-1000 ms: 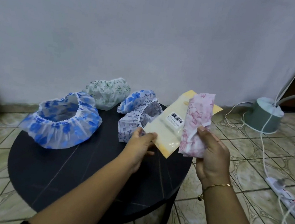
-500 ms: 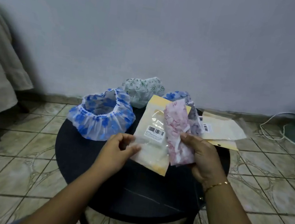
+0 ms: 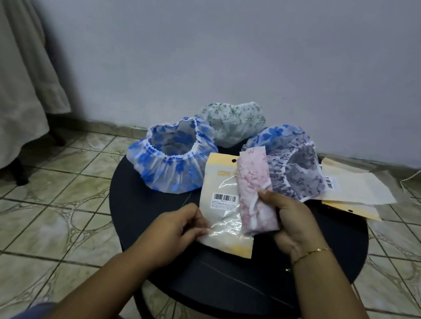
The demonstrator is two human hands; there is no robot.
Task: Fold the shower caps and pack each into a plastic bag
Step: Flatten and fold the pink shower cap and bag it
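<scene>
Fig.: bagging step. Left hand [image 3: 178, 228] pinches the near edge of plastic bag [image 3: 225, 201], prob. to steady it for loading. Right hand [image 3: 293, 222] grips folded pink shower cap [image 3: 254, 191] just right of the bag, overlapping its edge, not yet inside. Unfolded caps: blue cap [image 3: 170, 166], green cap [image 3: 233, 118], purple cap [image 3: 297, 175] wait at far side of round table [image 3: 145, 204]; spare bags [image 3: 354, 189] far right, w/in reach.

Left hand [image 3: 177, 228] pinching plastic bag [image 3: 224, 187], right hand [image 3: 293, 222] clasping pink cap [image 3: 253, 188]
</scene>
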